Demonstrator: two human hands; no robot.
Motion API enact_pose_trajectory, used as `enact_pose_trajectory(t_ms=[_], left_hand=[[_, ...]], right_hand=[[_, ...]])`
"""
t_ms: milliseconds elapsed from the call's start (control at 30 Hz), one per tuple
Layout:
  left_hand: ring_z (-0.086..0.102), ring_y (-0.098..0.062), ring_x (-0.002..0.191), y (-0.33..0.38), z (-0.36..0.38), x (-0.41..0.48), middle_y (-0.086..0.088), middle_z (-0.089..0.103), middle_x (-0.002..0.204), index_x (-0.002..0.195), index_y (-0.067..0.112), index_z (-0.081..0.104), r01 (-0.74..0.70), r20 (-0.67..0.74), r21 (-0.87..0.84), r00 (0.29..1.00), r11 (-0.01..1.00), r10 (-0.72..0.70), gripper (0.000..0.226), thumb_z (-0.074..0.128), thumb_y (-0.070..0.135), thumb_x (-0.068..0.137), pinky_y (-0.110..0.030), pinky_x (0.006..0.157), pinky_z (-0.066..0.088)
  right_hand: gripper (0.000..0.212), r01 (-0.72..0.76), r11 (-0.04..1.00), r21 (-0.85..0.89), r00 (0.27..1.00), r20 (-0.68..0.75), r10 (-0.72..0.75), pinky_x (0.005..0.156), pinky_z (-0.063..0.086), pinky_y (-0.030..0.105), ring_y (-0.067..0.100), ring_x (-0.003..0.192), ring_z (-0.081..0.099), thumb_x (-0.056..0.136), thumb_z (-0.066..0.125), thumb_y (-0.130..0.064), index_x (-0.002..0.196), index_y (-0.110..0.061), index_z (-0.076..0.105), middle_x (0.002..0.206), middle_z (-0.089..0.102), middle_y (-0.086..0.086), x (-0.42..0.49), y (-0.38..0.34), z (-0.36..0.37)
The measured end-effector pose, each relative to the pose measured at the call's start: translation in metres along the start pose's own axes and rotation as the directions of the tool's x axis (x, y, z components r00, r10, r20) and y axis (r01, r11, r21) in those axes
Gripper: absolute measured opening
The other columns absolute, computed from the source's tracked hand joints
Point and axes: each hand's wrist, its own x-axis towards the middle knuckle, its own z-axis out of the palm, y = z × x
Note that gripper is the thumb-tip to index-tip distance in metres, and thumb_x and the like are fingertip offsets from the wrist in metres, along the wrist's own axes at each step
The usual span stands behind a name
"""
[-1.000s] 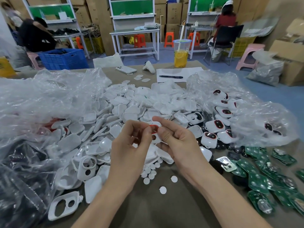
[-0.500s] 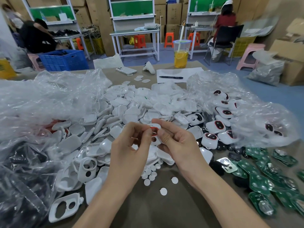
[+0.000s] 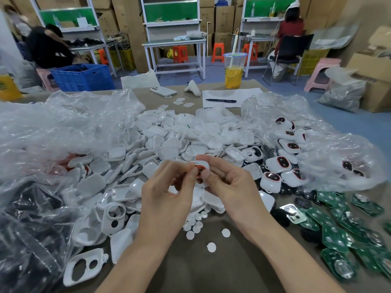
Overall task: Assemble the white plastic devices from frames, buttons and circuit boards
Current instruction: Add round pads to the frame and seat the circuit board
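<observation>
seating work on one white frame (image 3: 202, 164)
fingers (image 3: 188, 172) of my left hand (image 3: 167, 199) and right hand (image 3: 228, 187) pinch it just above the white heap (image 3: 169, 144) on the desk (image 3: 211, 271); i think i should hold it level and press the red button (image 3: 200, 168) evenly.

Cardboard boxes (image 3: 222, 17) are piling up against the back wall behind white workbenches (image 3: 173, 42) with green panels. Orange stools (image 3: 179, 52), a pink stool (image 3: 323, 68) and a blue crate (image 3: 81, 78) are standing on the blue floor (image 3: 370, 123). A person in red (image 3: 289, 30) is sitting on a black chair (image 3: 295, 46).
</observation>
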Motion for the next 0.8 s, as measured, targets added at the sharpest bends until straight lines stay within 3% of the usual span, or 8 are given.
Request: enact_pose_trajectory(t_ms=[67, 200, 267, 433, 600, 800], left_hand=[[0.067, -0.009, 0.081, 0.001, 0.0, 0.001, 0.009, 0.072, 0.086, 0.081, 0.039, 0.07, 0.034, 0.009, -0.042, 0.999, 0.999, -0.034, 0.018, 0.075, 0.024, 0.09, -0.007, 0.071, 0.046], [0.07, -0.008, 0.088, 0.002, -0.001, 0.006, 0.004, 0.075, 0.094, 0.085, 0.029, 0.075, 0.232, 0.108, -0.288, 0.972, 0.929, -0.21, 0.004, 0.077, 0.031, 0.082, -0.014, 0.074, 0.051], [0.069, -0.008, 0.089, 0.0, -0.003, 0.009, 0.001, 0.076, 0.098, 0.09, 0.021, 0.077, 0.292, 0.164, -0.346, 0.955, 0.892, -0.249, 0.015, 0.074, 0.031, 0.08, -0.017, 0.071, 0.052], [0.069, -0.014, 0.094, -0.001, -0.008, 0.011, -0.005, 0.074, 0.108, 0.098, 0.031, 0.079, 0.276, 0.26, -0.362, 0.947, 0.89, -0.188, 0.019, 0.064, 0.026, 0.087, -0.023, 0.074, 0.055], [0.071, -0.014, 0.099, -0.004, -0.008, 0.012, 0.0, 0.077, 0.107, 0.1, 0.029, 0.078, 0.293, 0.286, -0.358, 0.938, 0.887, -0.194, 0.022, 0.061, 0.016, 0.094, -0.024, 0.077, 0.057], [0.072, -0.015, 0.097, -0.007, -0.008, 0.011, -0.001, 0.078, 0.105, 0.102, 0.027, 0.077, 0.326, 0.3, -0.379, 0.928, 0.866, -0.219, 0.019, 0.065, 0.03, 0.087, -0.023, 0.076, 0.057]], right_hand=[[0.027, 0.002, 1.0, 0.016, 1.0, -0.002, -0.002, 0.081, 0.052, 0.015, 0.009, 0.1, 0.072, 0.097, 0.061, -0.006, 0.109, -0.028, 0.072, 0.104, 0.078, -0.005, 0.0, 0.0, -0.001], [0.028, -0.019, 0.999, 0.041, 1.0, -0.016, 0.02, 0.077, 0.052, 0.014, 0.006, 0.096, 0.072, 0.097, 0.063, -0.009, 0.107, -0.032, 0.076, 0.105, 0.078, -0.005, 0.0, -0.001, -0.003], [0.03, -0.031, 0.998, 0.058, 0.999, -0.013, 0.032, 0.075, 0.052, 0.013, 0.004, 0.095, 0.072, 0.097, 0.062, -0.01, 0.106, -0.034, 0.077, 0.105, 0.078, -0.005, 0.0, -0.001, -0.003], [0.028, -0.057, 0.995, 0.085, 0.998, 0.005, 0.057, 0.072, 0.052, 0.013, 0.002, 0.096, 0.071, 0.092, 0.065, -0.02, 0.104, -0.042, 0.076, 0.104, 0.078, -0.006, 0.0, -0.001, -0.003], [0.027, -0.058, 0.994, 0.093, 0.998, 0.031, 0.056, 0.072, 0.052, 0.014, 0.003, 0.1, 0.071, 0.083, 0.067, -0.032, 0.106, -0.042, 0.076, 0.106, 0.077, -0.006, 0.0, -0.002, -0.003], [0.026, -0.059, 0.994, 0.095, 0.998, 0.037, 0.055, 0.071, 0.052, 0.012, 0.0, 0.098, 0.071, 0.084, 0.066, -0.03, 0.103, -0.045, 0.076, 0.104, 0.077, -0.01, 0.0, -0.003, -0.003]])
